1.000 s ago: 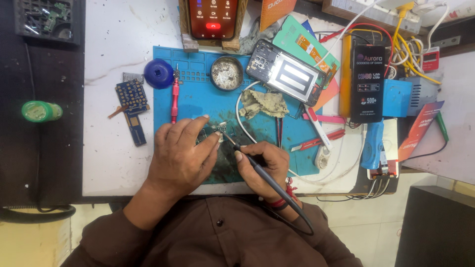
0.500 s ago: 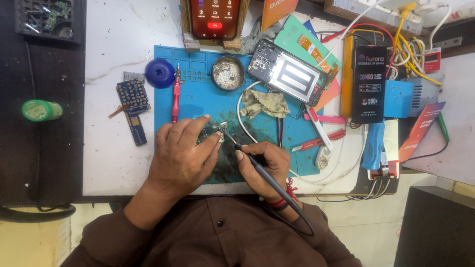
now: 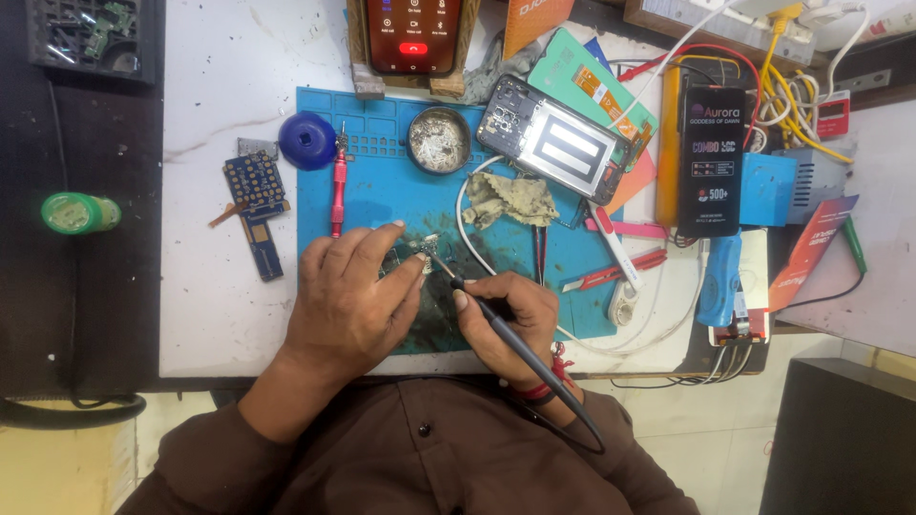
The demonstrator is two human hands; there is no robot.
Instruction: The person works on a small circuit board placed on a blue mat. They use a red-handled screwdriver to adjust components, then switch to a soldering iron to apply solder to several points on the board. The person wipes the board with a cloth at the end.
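— Where do the hands sit on the worktop [image 3: 219, 143]?
— On the work mat [image 3: 382, 200], near its front edge: the left hand [image 3: 348, 296] over a small circuit board [image 3: 412, 253], the right hand [image 3: 506, 319] just beside it with a soldering iron [image 3: 496, 319], tip at the board.
— Behind them?
— A round tin [image 3: 439, 140] and a crumpled cloth [image 3: 513, 200]; an opened phone [image 3: 553, 140] lies right of the tin, a screwdriver [image 3: 337, 186] left.
— Off the mat?
— A keypad board [image 3: 256, 191] to its left.
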